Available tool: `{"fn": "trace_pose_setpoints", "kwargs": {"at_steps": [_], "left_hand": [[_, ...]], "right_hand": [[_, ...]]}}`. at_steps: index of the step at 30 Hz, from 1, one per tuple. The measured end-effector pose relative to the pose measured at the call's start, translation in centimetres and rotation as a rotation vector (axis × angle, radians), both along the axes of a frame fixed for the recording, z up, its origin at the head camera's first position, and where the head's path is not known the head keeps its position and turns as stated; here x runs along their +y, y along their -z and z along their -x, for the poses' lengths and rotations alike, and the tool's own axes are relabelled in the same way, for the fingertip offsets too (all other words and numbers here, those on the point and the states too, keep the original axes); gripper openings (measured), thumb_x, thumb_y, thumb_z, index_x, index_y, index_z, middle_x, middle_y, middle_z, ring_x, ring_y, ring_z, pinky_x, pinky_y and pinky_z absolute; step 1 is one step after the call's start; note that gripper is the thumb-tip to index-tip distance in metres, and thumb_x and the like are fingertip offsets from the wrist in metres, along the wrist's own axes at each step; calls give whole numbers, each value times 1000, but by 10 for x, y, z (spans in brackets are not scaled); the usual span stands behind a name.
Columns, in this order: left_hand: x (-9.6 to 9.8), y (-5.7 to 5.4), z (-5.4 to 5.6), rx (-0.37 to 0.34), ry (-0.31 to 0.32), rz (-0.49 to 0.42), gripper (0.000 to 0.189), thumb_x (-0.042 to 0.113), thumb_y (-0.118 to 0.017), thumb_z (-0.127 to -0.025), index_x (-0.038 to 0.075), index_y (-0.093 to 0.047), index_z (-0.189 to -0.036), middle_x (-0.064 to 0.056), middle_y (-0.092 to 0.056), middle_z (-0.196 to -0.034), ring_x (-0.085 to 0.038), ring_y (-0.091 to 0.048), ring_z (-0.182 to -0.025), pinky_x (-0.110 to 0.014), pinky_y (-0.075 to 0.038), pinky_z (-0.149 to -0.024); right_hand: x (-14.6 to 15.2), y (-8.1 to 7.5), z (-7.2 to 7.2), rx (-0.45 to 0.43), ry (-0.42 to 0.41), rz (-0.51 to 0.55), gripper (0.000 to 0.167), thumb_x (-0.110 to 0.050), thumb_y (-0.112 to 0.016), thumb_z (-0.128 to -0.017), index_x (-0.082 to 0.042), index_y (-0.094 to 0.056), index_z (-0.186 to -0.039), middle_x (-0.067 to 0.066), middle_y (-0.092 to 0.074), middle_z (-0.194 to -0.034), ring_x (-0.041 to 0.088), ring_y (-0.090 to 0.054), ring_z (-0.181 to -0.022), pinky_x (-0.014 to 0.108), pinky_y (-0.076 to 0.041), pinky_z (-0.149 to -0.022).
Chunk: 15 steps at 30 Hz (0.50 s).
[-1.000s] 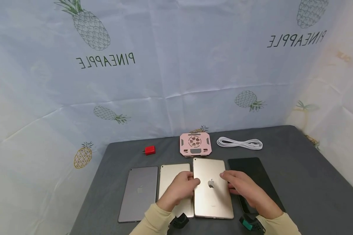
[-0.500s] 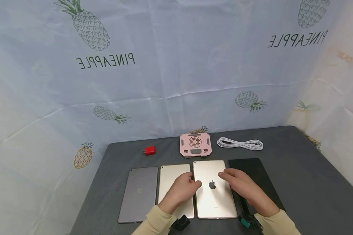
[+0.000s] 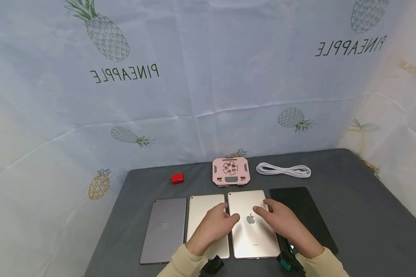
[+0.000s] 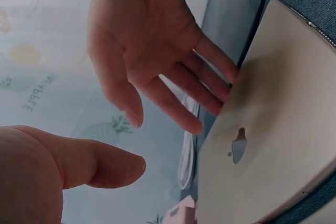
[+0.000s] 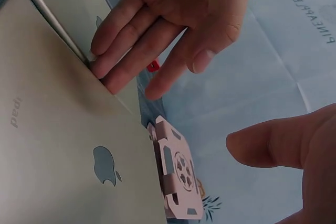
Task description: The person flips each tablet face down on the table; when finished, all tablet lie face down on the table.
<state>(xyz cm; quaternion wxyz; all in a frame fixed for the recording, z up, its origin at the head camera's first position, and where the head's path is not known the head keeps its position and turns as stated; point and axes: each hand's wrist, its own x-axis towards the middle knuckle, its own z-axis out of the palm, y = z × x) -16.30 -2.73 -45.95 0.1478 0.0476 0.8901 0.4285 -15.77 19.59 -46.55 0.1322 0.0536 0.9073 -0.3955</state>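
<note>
A gold tablet [image 3: 254, 242] with an apple logo lies back side up on the dark table, between both hands. My left hand [image 3: 215, 226] is at its left edge, fingers loosely extended and thumb raised above the back. On the other side, my right hand [image 3: 280, 221] hovers over the right edge with its thumb apart from the surface. In the left wrist view, the right hand's fingers [image 4: 212, 95] reach the tablet's edge. The right wrist view has the left hand's fingertips [image 5: 102, 74] by the opposite edge; contact is hard to tell.
To the left lie a second gold tablet [image 3: 204, 207] and a grey tablet [image 3: 163, 231]. A black tablet [image 3: 308, 211] lies to the right, partly behind the right arm. Farther back are a red charger plug [image 3: 177, 178], a pink folding stand [image 3: 230, 171] and a bundled white cable [image 3: 284, 170].
The gold tablet has shifted slightly toward me and to the right, and settled on the table. Both hands have loosened from its edges, their thumbs moving inward above it.
</note>
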Motion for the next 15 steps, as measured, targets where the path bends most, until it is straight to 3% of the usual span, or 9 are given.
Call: {"fn": "trace_pose_setpoints", "kwargs": {"at_steps": [3, 6, 11, 15], "left_hand": [[1, -3, -3, 0, 16, -7, 63, 34, -69, -94, -6, -62, -142, -9, -73, -91, -20, -62, -78, -39, -50, -65], [2, -5, -5, 16, 36, 13, 62, 34, -69, -94, -7, -64, -140, -10, -74, -89, -18, -59, -75, -36, -47, -61], [3, -6, -7, 40, 51, 64, 65, 36, -69, -93, -8, -65, -141, -21, -79, -116, -23, -71, -98, -48, -60, -81], [3, -5, -7, 46, 58, 70, 63, 36, -69, -93, -8, -66, -139, -22, -79, -118, -27, -73, -104, -55, -61, -87]], "right_hand": [[-1, -1, -1, 9, -2, -16, 76, -48, -64, -105, 13, -53, -150, 37, -62, -141, 48, -67, -124, 60, -59, -96], [-1, -1, -2, 20, -5, -27, 74, -47, -64, -105, 13, -54, -148, 37, -63, -140, 48, -67, -124, 60, -59, -96], [-1, -1, -1, 25, -15, -26, 73, -46, -63, -106, 13, -54, -148, 37, -63, -141, 48, -66, -125, 60, -59, -97], [-1, 0, -2, 15, -6, -17, 74, -47, -63, -106, 13, -54, -148, 37, -62, -142, 48, -66, -125, 60, -59, -97]]}}
